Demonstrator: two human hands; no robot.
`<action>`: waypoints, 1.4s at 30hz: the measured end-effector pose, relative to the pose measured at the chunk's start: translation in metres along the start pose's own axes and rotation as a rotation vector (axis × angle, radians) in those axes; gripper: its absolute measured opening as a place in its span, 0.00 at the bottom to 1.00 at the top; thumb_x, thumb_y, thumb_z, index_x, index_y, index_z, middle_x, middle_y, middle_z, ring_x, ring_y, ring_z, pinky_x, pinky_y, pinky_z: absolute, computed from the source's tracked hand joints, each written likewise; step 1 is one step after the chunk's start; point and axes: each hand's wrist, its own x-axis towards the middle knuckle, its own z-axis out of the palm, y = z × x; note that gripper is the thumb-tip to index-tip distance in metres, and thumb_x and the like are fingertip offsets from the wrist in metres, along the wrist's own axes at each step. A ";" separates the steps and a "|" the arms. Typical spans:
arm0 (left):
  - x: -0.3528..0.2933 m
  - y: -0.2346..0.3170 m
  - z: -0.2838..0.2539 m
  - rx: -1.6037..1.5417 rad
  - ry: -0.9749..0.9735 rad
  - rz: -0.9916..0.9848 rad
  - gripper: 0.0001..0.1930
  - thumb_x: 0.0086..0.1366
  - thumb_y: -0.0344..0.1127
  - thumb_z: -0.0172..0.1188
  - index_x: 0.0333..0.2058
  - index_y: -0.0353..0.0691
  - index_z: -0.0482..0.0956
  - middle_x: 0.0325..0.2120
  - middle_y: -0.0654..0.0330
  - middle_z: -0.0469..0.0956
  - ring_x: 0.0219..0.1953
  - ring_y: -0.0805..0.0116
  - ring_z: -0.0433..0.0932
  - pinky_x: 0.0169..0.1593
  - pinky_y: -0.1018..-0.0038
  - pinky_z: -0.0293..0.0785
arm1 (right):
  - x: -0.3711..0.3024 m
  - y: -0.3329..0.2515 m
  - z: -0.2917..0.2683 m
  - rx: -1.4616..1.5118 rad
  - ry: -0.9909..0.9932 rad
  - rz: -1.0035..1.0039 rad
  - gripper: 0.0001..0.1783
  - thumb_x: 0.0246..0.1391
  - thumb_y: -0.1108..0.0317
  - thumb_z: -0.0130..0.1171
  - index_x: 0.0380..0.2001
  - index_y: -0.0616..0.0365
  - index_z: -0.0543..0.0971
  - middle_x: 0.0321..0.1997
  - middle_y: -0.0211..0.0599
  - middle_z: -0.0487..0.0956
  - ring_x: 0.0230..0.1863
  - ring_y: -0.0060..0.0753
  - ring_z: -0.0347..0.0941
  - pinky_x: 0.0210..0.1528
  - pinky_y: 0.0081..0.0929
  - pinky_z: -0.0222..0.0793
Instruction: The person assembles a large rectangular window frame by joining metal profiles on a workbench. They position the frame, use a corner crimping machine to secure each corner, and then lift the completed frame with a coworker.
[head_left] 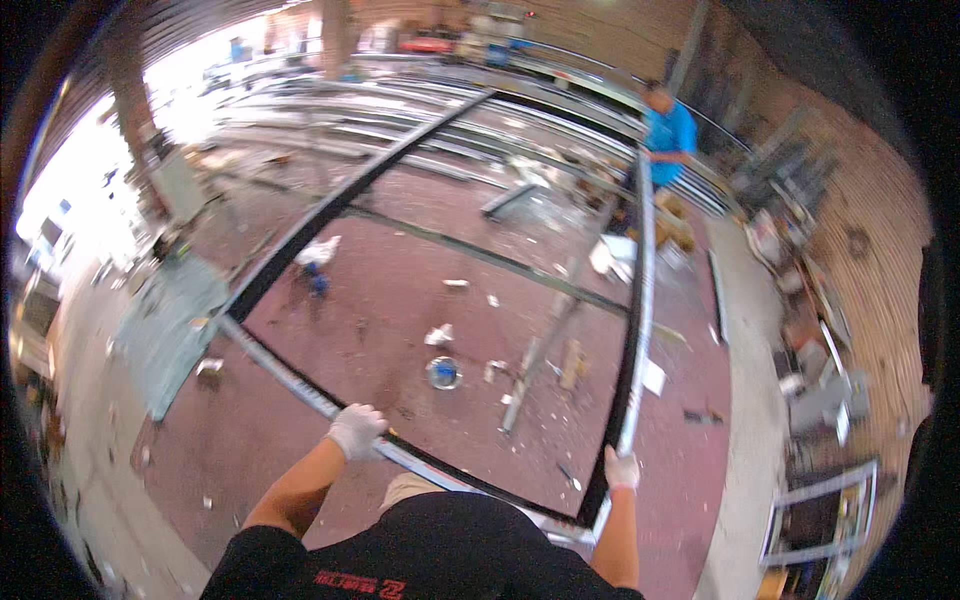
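Note:
A large rectangular metal window or door frame, dark on its inner faces and silvery outside, spans the middle of the view. My left hand, in a pale glove, is closed around the near bar, left of my body. At the near right corner, my gloved right hand grips the lower end of the right bar. Both hands hold the same frame, which looks raised above the reddish floor covering. At the far right corner, a co-worker in a blue shirt has an arm by the frame.
Under the frame lie a round tin or roll with blue inside, a long thin bar and scattered white scraps. Long metal profiles are stacked at the back. A grey-green sheet lies left; a small pale frame stands lower right.

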 end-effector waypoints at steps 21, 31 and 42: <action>0.024 0.005 -0.002 0.092 -0.176 -0.035 0.32 0.44 0.68 0.77 0.39 0.51 0.87 0.41 0.62 0.84 0.50 0.60 0.82 0.55 0.61 0.77 | -0.011 0.036 -0.012 -0.070 -0.012 0.156 0.45 0.62 0.34 0.63 0.60 0.70 0.75 0.55 0.67 0.84 0.59 0.62 0.82 0.63 0.49 0.77; 0.023 0.004 -0.005 0.102 -0.241 -0.046 0.37 0.43 0.70 0.78 0.44 0.49 0.87 0.44 0.62 0.84 0.52 0.59 0.81 0.58 0.60 0.77 | -0.009 0.036 -0.012 -0.105 -0.049 0.168 0.45 0.63 0.33 0.60 0.60 0.69 0.74 0.57 0.65 0.84 0.61 0.61 0.82 0.64 0.49 0.76; 0.023 -0.001 0.007 0.107 -0.196 -0.016 0.34 0.44 0.70 0.78 0.41 0.50 0.88 0.41 0.61 0.84 0.50 0.58 0.83 0.54 0.59 0.78 | -0.009 0.035 -0.013 -0.097 -0.050 0.175 0.48 0.62 0.31 0.60 0.59 0.72 0.78 0.59 0.67 0.83 0.63 0.60 0.81 0.64 0.48 0.77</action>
